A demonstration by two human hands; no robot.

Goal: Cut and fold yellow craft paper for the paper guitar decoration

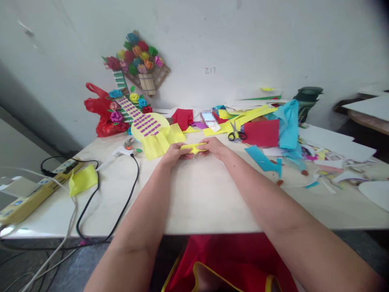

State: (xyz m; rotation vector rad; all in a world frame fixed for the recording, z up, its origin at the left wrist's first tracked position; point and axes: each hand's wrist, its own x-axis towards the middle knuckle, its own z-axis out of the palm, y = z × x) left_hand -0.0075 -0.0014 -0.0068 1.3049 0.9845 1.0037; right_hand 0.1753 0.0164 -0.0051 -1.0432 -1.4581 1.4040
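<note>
A small folded piece of yellow paper (193, 147) is stretched between both hands above the middle of the white table. Its left end is pinched by my left hand (177, 153), its right end by my right hand (212, 147). Just behind my left hand lies a larger yellow sheet (156, 142), partly over a cream guitar-shaped board (148, 125) with purple strips. Black-handled scissors (236, 133) lie behind my right hand, beside red paper (261, 133).
At the left are a glue gun (123, 151), its black cord, a power strip (39, 192) and another yellow piece (83, 179). Blue paper (288, 123) and paper scraps (326, 156) cover the right side. Paper flowers (139, 56) stand against the wall.
</note>
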